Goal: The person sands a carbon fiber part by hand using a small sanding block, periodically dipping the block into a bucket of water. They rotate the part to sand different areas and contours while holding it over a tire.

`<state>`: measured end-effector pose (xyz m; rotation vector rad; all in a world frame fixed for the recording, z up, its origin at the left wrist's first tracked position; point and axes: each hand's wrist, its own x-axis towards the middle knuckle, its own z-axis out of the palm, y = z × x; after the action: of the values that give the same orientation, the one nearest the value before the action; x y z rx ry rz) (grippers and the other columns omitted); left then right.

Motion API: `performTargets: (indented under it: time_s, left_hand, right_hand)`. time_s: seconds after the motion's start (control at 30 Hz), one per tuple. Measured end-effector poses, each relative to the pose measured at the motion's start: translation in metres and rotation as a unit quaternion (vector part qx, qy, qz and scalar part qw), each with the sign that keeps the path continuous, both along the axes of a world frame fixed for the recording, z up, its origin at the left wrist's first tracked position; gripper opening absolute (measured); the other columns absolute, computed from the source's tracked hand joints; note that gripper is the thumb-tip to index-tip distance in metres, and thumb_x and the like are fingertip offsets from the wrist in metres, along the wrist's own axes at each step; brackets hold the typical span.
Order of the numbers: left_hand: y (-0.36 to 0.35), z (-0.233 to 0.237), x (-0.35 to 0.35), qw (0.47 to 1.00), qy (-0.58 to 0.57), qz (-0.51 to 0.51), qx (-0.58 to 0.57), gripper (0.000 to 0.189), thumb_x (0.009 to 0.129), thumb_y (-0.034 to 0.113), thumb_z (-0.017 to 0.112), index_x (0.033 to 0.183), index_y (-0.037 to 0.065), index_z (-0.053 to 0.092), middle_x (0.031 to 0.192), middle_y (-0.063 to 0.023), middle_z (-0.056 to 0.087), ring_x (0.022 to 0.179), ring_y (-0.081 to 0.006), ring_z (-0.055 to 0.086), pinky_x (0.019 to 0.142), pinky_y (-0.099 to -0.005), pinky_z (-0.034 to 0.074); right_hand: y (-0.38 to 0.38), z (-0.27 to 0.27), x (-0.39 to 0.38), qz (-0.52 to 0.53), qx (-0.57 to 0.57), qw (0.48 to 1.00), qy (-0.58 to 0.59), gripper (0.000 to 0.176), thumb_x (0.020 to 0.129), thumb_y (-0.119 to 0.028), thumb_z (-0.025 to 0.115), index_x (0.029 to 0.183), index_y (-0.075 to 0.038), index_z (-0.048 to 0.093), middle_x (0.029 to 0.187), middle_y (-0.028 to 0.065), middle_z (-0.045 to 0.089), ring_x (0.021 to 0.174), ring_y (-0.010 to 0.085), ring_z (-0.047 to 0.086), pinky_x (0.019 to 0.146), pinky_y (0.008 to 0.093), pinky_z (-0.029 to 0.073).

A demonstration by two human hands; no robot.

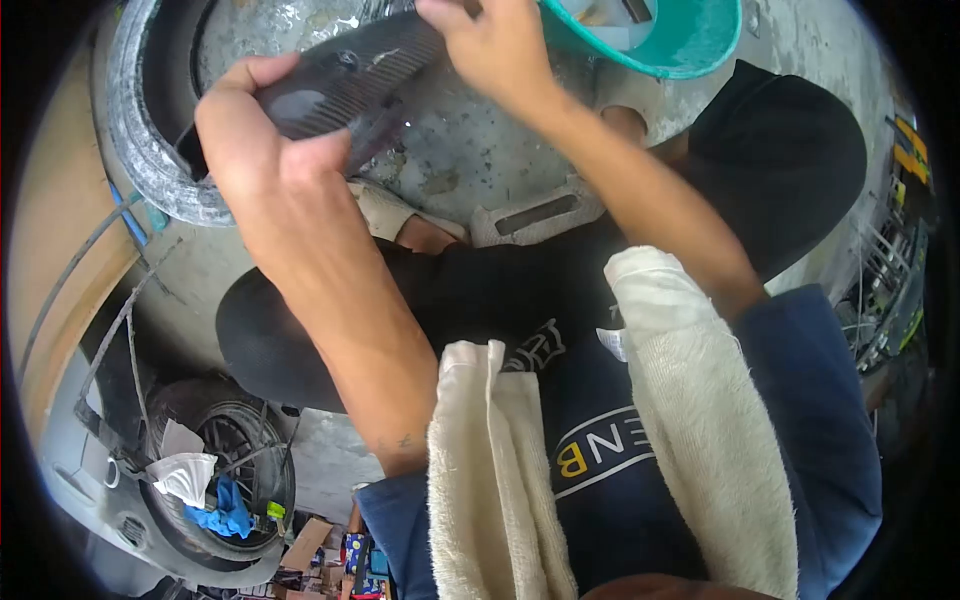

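Note:
A dark, glossy panel with a woven carbon-fibre pattern [355,75] is held up at the top of the view, slanting from lower left to upper right. My left hand [255,135] grips its left end, thumb along the near edge and fingers curled around it. At the panel's right end is my right hand [495,50], closed on it; the top frame edge cuts off some of its fingers. The panel's surface looks wet and slightly blurred.
Beneath the panel lies a tyre [155,150] on the wet concrete floor. A green tub [690,55] stands at upper right. At lower left, a wheel [270,440] has crumpled white paper and a blue glove on it. A towel [700,400] hangs over my chest.

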<state>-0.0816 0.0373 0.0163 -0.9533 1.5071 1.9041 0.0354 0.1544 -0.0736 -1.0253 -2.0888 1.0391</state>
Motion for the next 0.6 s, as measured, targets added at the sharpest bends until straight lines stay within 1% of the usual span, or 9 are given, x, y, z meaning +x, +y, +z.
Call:
performTargets:
  time_s: [0.03,0.07,0.13,0.2,0.23,0.33,0.4,0.5,0.6]
  left_hand:
    - [0.002,0.001,0.002,1.0,0.006,-0.003,0.004,0.007,0.076,-0.002,0.059,0.08,-0.001,0.053,0.08,-0.0121,0.061,0.07,-0.0317,0.062,0.072,-0.0468,0.058]
    - [0.003,0.001,0.003,1.0,0.011,-0.004,0.007,0.007,0.076,-0.002,0.059,0.079,-0.001,0.053,0.08,-0.0121,0.061,0.068,-0.0318,0.062,0.071,-0.0469,0.058]
    - [0.001,-0.003,0.001,0.999,0.024,-0.004,0.033,0.007,0.076,-0.002,0.059,0.077,0.001,0.053,0.078,-0.0117,0.061,0.066,-0.0307,0.061,0.071,-0.0457,0.058]
    - [-0.005,-0.004,-0.002,0.999,0.004,-0.035,0.021,0.007,0.077,-0.002,0.058,0.078,0.001,0.053,0.078,-0.0119,0.061,0.067,-0.0302,0.061,0.07,-0.0453,0.058]
    - [0.002,0.003,0.002,0.999,0.0,-0.04,0.026,0.006,0.077,-0.003,0.057,0.078,0.001,0.052,0.078,-0.0117,0.06,0.066,-0.0304,0.061,0.071,-0.0454,0.058]
    - [0.003,0.003,0.006,0.999,0.02,-0.027,0.014,0.006,0.076,-0.004,0.056,0.078,0.0,0.053,0.078,-0.012,0.059,0.068,-0.0313,0.061,0.073,-0.0464,0.057]
    - [0.003,0.004,0.002,0.999,0.029,-0.029,0.027,0.006,0.076,-0.004,0.056,0.079,0.0,0.053,0.078,-0.0121,0.059,0.069,-0.0316,0.061,0.073,-0.0466,0.057]
    - [0.001,-0.001,0.003,0.999,0.016,-0.027,0.027,0.007,0.075,-0.004,0.057,0.079,-0.001,0.053,0.079,-0.012,0.059,0.068,-0.031,0.06,0.071,-0.0453,0.056]
    - [0.007,0.008,0.01,0.998,0.041,-0.042,0.012,0.007,0.075,-0.003,0.059,0.079,0.0,0.054,0.079,-0.0116,0.061,0.067,-0.0298,0.061,0.067,-0.0443,0.056]
  right_hand:
    - [-0.018,-0.033,0.005,0.055,0.082,0.985,0.144,0.015,0.081,-0.015,0.074,0.079,-0.002,0.068,0.078,0.0152,0.063,0.076,0.0325,0.06,0.068,0.0423,0.047]
    - [-0.033,-0.02,0.018,0.059,0.02,0.987,0.148,0.017,0.082,-0.017,0.074,0.078,-0.002,0.067,0.08,0.0146,0.064,0.078,0.032,0.061,0.069,0.0402,0.048]
    - [-0.029,-0.032,0.015,0.071,0.05,0.976,0.199,0.015,0.082,-0.015,0.074,0.079,-0.001,0.067,0.074,0.0142,0.063,0.071,0.0291,0.06,0.066,0.0383,0.048]
    - [-0.003,-0.04,-0.009,0.086,-0.042,0.989,0.113,0.014,0.081,-0.009,0.074,0.077,0.0,0.063,0.068,0.0133,0.061,0.061,0.0262,0.057,0.06,0.0377,0.045]
    - [0.023,-0.007,-0.013,0.018,-0.029,0.999,-0.04,0.037,0.092,-0.029,0.065,0.114,0.001,0.066,0.116,0.0243,0.064,0.112,0.0407,0.059,0.098,0.0431,0.045]
    - [0.002,0.026,0.013,0.067,-0.018,0.994,-0.08,0.037,0.093,-0.028,0.063,0.114,0.002,0.066,0.115,0.0245,0.064,0.112,0.0408,0.058,0.099,0.0433,0.045]
    - [-0.006,0.021,0.02,0.112,-0.002,0.993,-0.038,0.035,0.092,-0.028,0.063,0.11,0.002,0.066,0.114,0.0244,0.064,0.111,0.0413,0.059,0.098,0.0441,0.046]
    - [0.005,-0.016,0.012,0.02,0.063,0.998,-0.013,0.031,0.092,-0.028,0.062,0.103,0.001,0.067,0.111,0.0238,0.065,0.109,0.0416,0.059,0.095,0.0452,0.047]
    - [0.018,-0.026,0.01,0.113,0.25,0.959,-0.067,0.029,0.091,-0.028,0.062,0.1,-0.001,0.067,0.111,0.0227,0.065,0.108,0.0404,0.059,0.095,0.0446,0.047]
